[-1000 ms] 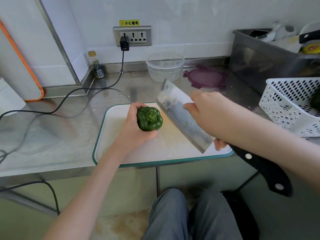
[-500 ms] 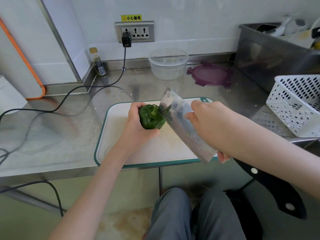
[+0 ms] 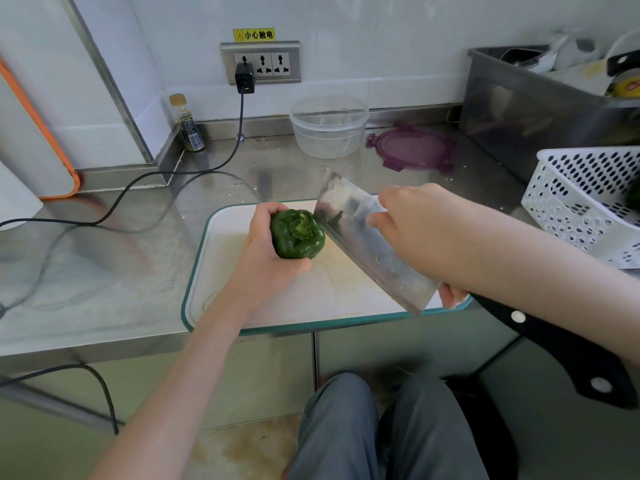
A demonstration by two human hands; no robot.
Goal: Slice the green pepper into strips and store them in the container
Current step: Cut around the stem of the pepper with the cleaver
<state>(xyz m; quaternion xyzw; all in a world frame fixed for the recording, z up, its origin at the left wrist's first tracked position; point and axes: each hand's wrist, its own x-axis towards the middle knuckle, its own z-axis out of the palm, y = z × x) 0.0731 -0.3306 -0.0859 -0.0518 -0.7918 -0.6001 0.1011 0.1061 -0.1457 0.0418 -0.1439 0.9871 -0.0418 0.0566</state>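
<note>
Left hand [image 3: 258, 252] curled round green pepper [image 3: 297, 233] mid cutting board [image 3: 221, 258]; right hand [image 3: 420, 226] gripping cleaver [image 3: 367, 237] (blade against pepper's right side), container [image 3: 329, 128] by counter's back edge.

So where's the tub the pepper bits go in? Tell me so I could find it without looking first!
Find the wall socket panel on the white tiles. Straight below and a little right of it, at the back of the steel counter, stands the clear round plastic container. Its purple lid lies flat beside it on the right, and it is the only see-through tub there.
</note>
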